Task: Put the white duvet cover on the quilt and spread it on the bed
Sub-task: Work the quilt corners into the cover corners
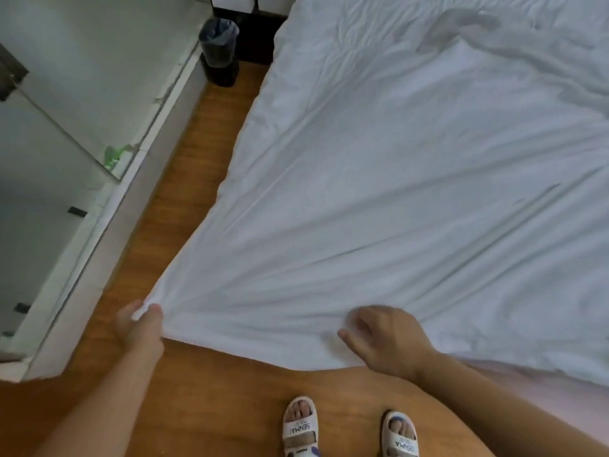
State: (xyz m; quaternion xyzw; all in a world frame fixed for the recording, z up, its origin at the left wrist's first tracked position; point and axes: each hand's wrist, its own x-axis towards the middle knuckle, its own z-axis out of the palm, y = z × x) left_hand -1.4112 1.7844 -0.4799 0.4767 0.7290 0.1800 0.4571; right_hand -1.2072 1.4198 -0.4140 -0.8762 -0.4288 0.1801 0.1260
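A: Nearest to you are your own feet, in white sandals (351,430) with the word SENMA on the straps. They stand on the wooden floor (204,407), just before the foot of the bed.

B: And the duvet cover?

A: The white duvet cover (412,192) lies spread over the bed (543,384) and fills most of the view. Its near left corner is lifted off the bed and pulled toward you, so the creases run like a fan from that corner across the cloth. Farther up, to the right, it is more rumpled, with a grey shadowed patch.

B: What do my hands do?

A: Your left hand (140,324) pinches this corner; the fingers (155,311) are curled round a small bunch of the cloth. Your right hand (385,338) is on the near edge of the cover, to the right of the corner. Its fingers are bent and loosely apart, the thumb pointing left. Whether they really hold the cloth or only rest on it, I cannot tell.

B: What else is around?

A: Left of the bed runs a strip of floor. At its far end stands a dark waste bin (219,51) with a bag in it. Along the left side is a glass panel (66,110) above a pale ledge.
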